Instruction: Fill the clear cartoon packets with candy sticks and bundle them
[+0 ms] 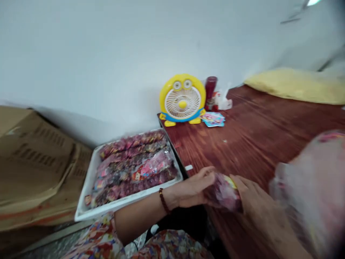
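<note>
A small clear packet of pink sweets [225, 194] is clamped in both grips, left hand [194, 189] and right hand [252, 198], at the red-brown wooden table [250, 136] edge; a white tray [88, 187] at nine o'clock is seen nearly filled with packed rows.

**Blurred, cropped and hidden parts**

The small packet [225, 194] between the left hand [192, 189] and the right hand [252, 198] is smeared by motion; its print cannot be read, and the fingers cover both its ends. At the desk's [256, 136] right edge a large pink mass [315, 187] is too blurred to identify and is cut by the frame. The yellow cushion [296, 84] at the far right corner also runs out of view. Cardboard boxes [35, 158] are cropped at the left. Contents of the packets in the white tray [86, 201] are too small to tell. The red item [210, 88] behind the fan [182, 99] is partly hidden.
</note>
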Tool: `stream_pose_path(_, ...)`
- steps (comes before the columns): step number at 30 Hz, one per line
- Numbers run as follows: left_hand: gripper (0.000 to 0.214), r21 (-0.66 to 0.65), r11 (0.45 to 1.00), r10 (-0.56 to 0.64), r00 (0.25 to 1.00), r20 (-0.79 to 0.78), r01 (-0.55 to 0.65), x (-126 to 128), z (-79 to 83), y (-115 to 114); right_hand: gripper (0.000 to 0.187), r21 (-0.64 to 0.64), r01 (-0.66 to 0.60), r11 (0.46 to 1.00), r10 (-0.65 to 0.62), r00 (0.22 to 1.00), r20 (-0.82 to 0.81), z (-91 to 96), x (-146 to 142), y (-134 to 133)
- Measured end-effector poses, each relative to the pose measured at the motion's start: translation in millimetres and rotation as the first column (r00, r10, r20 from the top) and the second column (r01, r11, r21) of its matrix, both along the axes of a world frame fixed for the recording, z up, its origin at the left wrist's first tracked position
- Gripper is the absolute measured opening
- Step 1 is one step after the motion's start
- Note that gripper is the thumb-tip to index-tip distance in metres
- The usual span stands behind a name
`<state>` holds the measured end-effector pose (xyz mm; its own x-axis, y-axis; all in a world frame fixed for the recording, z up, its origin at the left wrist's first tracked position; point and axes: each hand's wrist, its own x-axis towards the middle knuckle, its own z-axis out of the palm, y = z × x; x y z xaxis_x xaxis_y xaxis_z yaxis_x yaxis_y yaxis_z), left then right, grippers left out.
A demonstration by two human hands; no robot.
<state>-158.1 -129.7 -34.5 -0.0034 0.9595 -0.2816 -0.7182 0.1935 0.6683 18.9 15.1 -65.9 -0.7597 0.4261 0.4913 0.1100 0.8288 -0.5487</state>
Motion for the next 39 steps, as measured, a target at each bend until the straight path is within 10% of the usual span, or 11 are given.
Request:
stream_pose_path(6,0.056,-0.084,0.996,0.044,0.997,0.059,-0.039,-24.2,-3.4,-16.3,0.044,0.499,-0.266,0.825,0.142,0.951,0.274,24.0,-31.7,-11.0)
stream_pose_path(12,0.059,-0.154,0.978,0.145,0.989,0.02,-0.14,-52.2,-7.1,-47.3,0.04,0.624,-0.308,0.718,0.125,0.939,0.32,25.6,-83.8,-39.2)
stream_pose_path(19,0.104,0.075,0.975,0.222,0.936,-0.272,-0.21,-89.6,-32.2,-108.7,0.061,0.112,-0.21,0.971,0.16,0.924,0.346,10.4,-127.9,-70.7)
stream_pose_path(22,0.109,0.155,0.942,0.336,0.853,-0.4,-0.299,-96.5,-35.9,-117.9,0.069,-0.25,-0.07,0.966,0.157,0.925,0.347,12.6,-151.7,-89.5)
stream_pose_path(27,0.073,0.007,0.898,0.341,0.684,-0.644,-0.441,-119.4,-25.1,-128.9,0.083,-0.739,-0.091,0.667,0.308,0.937,0.163,-4.5,-192.7,-146.8)
stream_pose_path(32,0.066,-0.147,0.857,0.189,0.568,-0.801,-0.493,-147.3,-33.6,-172.2,0.091,-0.928,-0.135,0.346,0.26,0.965,-0.043,-44.5,-220.9,-215.2)
stream_pose_path(39,0.076,-0.198,0.867,0.018,0.427,-0.904,-0.457,-154.8,-64.6,-205.1,0.067,-0.971,-0.163,0.176,0.358,0.929,-0.091,-78.4,-220.8,-246.3)
